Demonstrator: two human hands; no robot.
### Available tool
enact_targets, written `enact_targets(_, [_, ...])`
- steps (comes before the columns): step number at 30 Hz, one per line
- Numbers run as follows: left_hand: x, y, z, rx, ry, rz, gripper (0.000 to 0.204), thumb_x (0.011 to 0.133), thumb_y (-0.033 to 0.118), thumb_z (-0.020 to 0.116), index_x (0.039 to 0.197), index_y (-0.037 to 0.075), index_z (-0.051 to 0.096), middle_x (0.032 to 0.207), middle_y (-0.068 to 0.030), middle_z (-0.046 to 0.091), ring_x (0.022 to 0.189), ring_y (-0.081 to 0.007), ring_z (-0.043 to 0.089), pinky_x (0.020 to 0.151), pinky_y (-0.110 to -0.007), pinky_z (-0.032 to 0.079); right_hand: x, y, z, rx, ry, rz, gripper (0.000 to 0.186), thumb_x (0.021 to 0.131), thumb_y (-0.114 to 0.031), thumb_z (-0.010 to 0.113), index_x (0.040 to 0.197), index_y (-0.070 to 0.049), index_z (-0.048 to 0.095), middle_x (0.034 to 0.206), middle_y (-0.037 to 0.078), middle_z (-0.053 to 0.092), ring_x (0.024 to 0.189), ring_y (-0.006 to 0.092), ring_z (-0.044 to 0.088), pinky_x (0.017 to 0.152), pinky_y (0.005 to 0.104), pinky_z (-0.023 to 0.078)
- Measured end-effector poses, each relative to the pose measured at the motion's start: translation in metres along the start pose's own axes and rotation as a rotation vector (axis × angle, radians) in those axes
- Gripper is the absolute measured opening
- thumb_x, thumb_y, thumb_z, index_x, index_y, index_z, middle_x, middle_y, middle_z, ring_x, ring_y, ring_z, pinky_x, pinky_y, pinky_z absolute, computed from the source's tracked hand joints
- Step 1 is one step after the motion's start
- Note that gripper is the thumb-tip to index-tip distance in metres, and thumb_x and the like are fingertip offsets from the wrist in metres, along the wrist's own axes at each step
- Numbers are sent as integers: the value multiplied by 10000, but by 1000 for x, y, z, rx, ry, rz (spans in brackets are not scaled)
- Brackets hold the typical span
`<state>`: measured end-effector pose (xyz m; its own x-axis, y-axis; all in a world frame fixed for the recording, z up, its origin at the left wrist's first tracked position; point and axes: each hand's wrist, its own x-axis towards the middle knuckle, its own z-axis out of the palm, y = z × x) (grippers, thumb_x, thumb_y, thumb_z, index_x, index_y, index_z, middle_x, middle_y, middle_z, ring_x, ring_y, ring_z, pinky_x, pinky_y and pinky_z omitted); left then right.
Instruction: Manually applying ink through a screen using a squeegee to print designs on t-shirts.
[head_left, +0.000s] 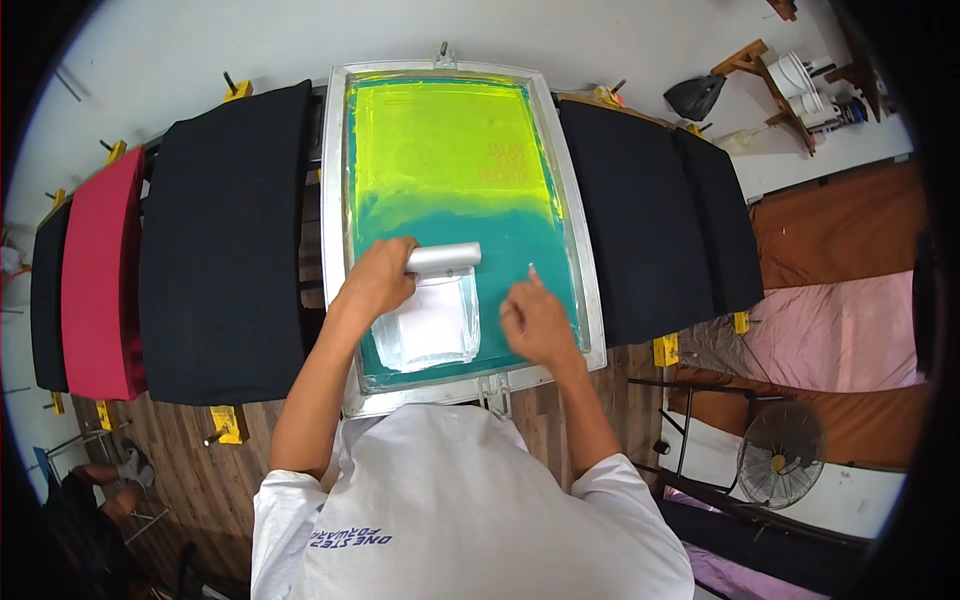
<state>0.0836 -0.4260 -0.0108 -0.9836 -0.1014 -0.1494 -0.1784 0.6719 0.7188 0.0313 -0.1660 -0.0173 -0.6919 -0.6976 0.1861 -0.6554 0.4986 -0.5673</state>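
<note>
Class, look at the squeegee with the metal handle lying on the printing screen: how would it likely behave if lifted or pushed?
The squeegee probably stays stiff: its metal handle looks solid under the left hand. Its wide clear blade seems wet with white ink, so likely slippery and drippy. Pushed across the teal screen, it should glide, not roll. The right hand hovers apart.

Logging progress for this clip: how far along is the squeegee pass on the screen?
Done: white ink lies pooled at the near end of the printing screen. In hand: left hand grips the squeegee; right hand hovers open beside it. Left: the yellow-green upper mesh looks unswept.
</note>
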Motion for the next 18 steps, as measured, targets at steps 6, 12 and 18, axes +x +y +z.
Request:
enact_targets(6, [-2,4,4,-15,1,0,328,701,-96,612,1024,-67,666,909,-305,674,889,-442,670,852,-464,521,22,93,-11,571,297,316,201,898,-33,466,709,-21,532,628,30,540,553,84,473,929,317,497])
enact_targets(12, [-5,6,6,-30,14,-11,328,703,-102,609,1023,-58,668,899,-298,677,890,-443,669,847,-470,520,44,136,-11,928,486,332,206,890,-95,464,701,-27,512,605,29,475,475,96,413,1015,377,495])
enact_targets(18, [-7,7,6,1,16,-14,258,776,-49,673,1033,-60,665,923,-291,677,894,-442,669,826,-450,521,55,154,0,1045,545,475,223,889,-136,488,689,-40,506,587,38,461,477,112,415,956,357,519])
